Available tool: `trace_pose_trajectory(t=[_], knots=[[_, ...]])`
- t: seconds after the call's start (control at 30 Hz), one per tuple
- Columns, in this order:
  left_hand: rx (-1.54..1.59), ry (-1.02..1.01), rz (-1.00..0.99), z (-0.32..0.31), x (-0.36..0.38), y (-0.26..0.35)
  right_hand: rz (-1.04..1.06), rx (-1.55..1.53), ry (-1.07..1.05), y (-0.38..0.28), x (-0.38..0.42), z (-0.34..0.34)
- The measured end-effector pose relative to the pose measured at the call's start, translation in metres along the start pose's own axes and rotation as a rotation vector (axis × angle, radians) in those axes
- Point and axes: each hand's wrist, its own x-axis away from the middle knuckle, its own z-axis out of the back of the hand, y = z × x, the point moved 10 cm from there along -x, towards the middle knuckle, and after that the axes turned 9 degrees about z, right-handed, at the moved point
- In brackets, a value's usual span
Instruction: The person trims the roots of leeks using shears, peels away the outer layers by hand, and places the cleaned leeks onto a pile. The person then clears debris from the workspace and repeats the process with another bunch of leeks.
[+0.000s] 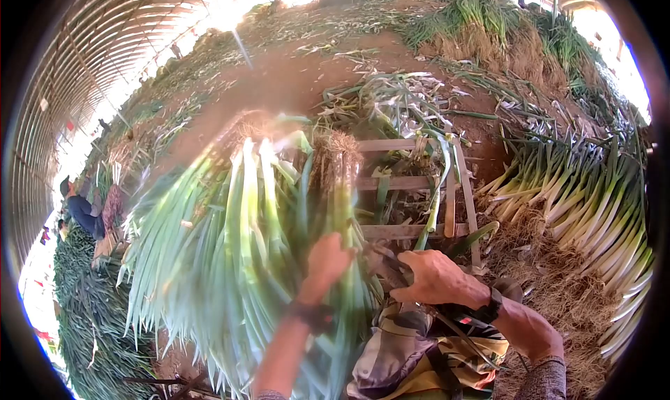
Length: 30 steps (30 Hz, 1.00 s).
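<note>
My left hand (pixel 326 266), blurred by motion, is closed on the green onion stalks (pixel 342 198) at the right side of a big heap. Their brown roots point away from me. Left of that hand spread many more green onions (pixel 237 212), with pale stems at the top and long green leaves hanging toward me. My right hand (pixel 436 278) is closed with its fingertips near a dark, blurred thing that I cannot make out. A green leaf (pixel 440 191) rises just beyond its fingers, across a wooden frame (pixel 394 183).
Trimmed leaves (pixel 398 100) lie behind the frame. Peeled green onions (pixel 579 198) are laid in a row at right, above loose roots (pixel 551 288). More unpeeled bundles (pixel 481 30) stand at the back right. A person (pixel 85 212) is at the far left near a dark green pile (pixel 98 316).
</note>
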Motion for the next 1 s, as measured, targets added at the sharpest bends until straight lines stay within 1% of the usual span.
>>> trace_pose_trajectory(t=[0.03,0.1,0.2,0.3,0.33,0.37,0.43,0.47,0.57,0.67,0.77,0.87,0.97,1.0], knots=[[0.005,0.026,0.011,0.0,0.0,0.001,-0.007,-0.002,0.017,0.001,-0.003,0.002],[0.012,0.08,0.033,0.0,-0.002,0.001,-0.047,-0.036,-0.034,-0.001,0.0,0.001],[0.001,0.074,0.104,-0.005,-0.007,-0.004,-0.04,-0.085,-0.081,-0.007,0.009,0.001],[0.359,0.052,0.116,0.0,-0.012,-0.022,-0.021,-0.13,-0.084,-0.012,0.013,0.007],[0.334,0.12,0.061,0.008,-0.011,-0.024,-0.021,-0.125,-0.092,-0.013,0.011,0.007],[0.441,0.04,0.1,0.006,-0.012,-0.029,-0.021,-0.12,-0.102,-0.014,0.01,0.006],[0.655,-0.121,0.181,-0.001,-0.009,-0.035,0.019,-0.087,-0.055,-0.009,0.003,-0.001],[0.6,-0.092,0.158,0.008,-0.004,-0.03,0.04,-0.068,-0.032,-0.009,-0.001,-0.002],[0.78,-0.179,0.143,0.001,-0.007,-0.039,0.014,-0.118,-0.019,-0.014,-0.001,-0.005],[0.929,-0.202,0.224,-0.007,-0.009,-0.055,0.067,-0.176,-0.057,-0.031,0.004,-0.005],[0.946,-0.269,0.184,-0.014,-0.012,-0.054,0.003,-0.057,-0.092,-0.016,-0.011,-0.015],[0.963,-0.258,0.196,-0.008,-0.004,-0.044,-0.086,-0.036,-0.068,-0.001,-0.024,-0.015],[0.808,-0.257,0.125,0.0,0.002,-0.039,-0.038,-0.008,-0.03,0.003,-0.037,-0.011],[0.567,-0.054,-0.145,0.019,0.004,-0.029,-0.041,0.023,-0.034,0.003,-0.043,-0.009]])
